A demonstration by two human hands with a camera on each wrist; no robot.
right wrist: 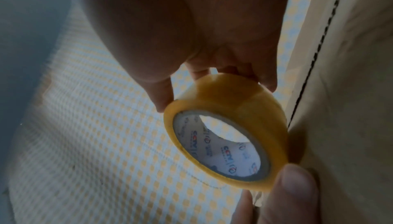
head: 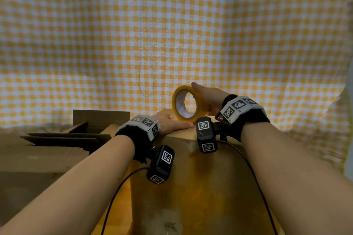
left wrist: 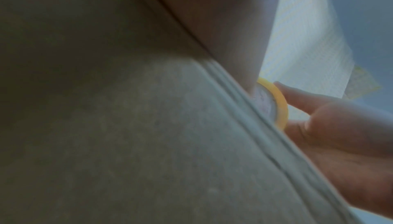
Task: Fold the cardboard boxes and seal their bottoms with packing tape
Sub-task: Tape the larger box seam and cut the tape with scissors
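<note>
A cardboard box (head: pixel 225 196) stands right in front of me, with a yellowish band down its near face. My left hand (head: pixel 172 121) lies flat on its top, fingers straight. Its thumb (right wrist: pixel 295 194) touches the foot of the yellow packing tape roll (head: pixel 186 103). The roll stands on edge on the box top. My right hand (head: pixel 209 99) grips it from the right, fingers curled over the rim. The right wrist view shows the roll (right wrist: pixel 223 135) and its white printed core against the box (right wrist: pixel 351 93). In the left wrist view the roll (left wrist: pixel 276 103) peeks over the box's edge (left wrist: pixel 149 126).
More cardboard boxes (head: pixel 66 138) with raised flaps lie to the left of the one I work on. A yellow and white checked cloth (head: pixel 172 34) covers the surface beyond and to the right. Camera cables (head: pixel 118 192) hang from both wrists in front of the box.
</note>
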